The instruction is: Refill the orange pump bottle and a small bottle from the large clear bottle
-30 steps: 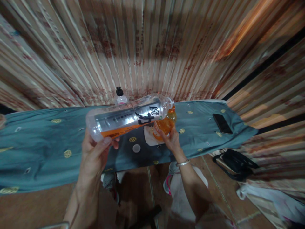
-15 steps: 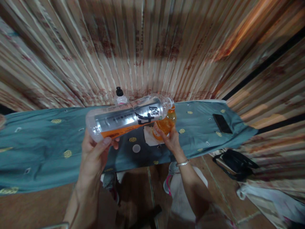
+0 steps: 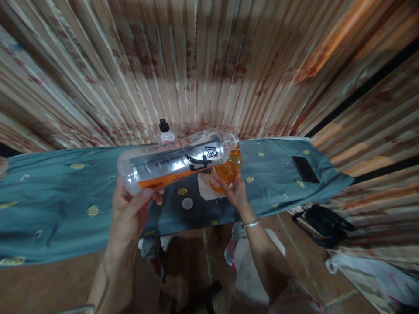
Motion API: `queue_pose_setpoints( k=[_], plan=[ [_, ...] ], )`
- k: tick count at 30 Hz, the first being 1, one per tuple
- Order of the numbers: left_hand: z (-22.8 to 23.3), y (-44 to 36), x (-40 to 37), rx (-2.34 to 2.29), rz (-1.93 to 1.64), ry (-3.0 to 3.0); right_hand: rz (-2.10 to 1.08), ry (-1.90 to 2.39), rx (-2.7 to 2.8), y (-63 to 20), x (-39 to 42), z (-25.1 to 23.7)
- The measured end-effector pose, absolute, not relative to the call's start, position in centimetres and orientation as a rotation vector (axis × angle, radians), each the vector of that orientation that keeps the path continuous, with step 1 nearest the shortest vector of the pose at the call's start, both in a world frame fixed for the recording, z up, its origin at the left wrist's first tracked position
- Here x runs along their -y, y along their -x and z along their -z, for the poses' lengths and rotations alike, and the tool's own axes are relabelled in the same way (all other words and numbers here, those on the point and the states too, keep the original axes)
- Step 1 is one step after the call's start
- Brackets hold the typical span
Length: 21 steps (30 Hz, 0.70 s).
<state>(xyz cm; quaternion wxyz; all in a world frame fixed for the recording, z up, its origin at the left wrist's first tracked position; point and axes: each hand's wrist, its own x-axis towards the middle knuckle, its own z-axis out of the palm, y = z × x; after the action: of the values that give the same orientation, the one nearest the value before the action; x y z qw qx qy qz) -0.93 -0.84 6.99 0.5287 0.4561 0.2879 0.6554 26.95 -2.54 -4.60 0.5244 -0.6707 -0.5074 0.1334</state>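
- The base end of a large clear bottle [image 3: 176, 162] is gripped by the left hand [image 3: 131, 209], thumb in front and fingers curled round behind it.
- The bottle is held almost level above the table, its open mouth at the right and tipped slightly upward; a thin layer of orange liquid lies along its lower side.
- The bottle's mouth is set right at the top of a smaller orange-filled bottle [image 3: 226, 171], which stands on the table.
- The smaller bottle is steadied by the right hand [image 3: 236, 192], whose fingers are wrapped about its lower part; a thin bangle [image 3: 250, 224] is worn at that wrist.
- A white paper napkin [image 3: 205, 186] lies beneath and just left of the smaller bottle.
- A round pale cap [image 3: 187, 203] lies on the cloth near the front edge, between the two hands.
- The table is covered by a teal cloth [image 3: 59, 196] dotted with gold motifs.
- A small bottle with a black cap [image 3: 165, 132] stands at the back edge, behind the large bottle.
- A dark phone [image 3: 305, 169] lies flat near the right end of the cloth, well apart from the hands.
- A black bag [image 3: 324, 223] rests on the floor below that end.
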Motion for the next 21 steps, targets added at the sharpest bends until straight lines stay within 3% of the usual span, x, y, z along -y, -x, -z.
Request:
queue_pose_setpoints(
  k=[21],
  plan=[
    [-7.38,0.87,1.06,-0.712,-1.557,-1.076,-0.319,1.588,1.202,-26.82,2.52,4.36]
  ],
)
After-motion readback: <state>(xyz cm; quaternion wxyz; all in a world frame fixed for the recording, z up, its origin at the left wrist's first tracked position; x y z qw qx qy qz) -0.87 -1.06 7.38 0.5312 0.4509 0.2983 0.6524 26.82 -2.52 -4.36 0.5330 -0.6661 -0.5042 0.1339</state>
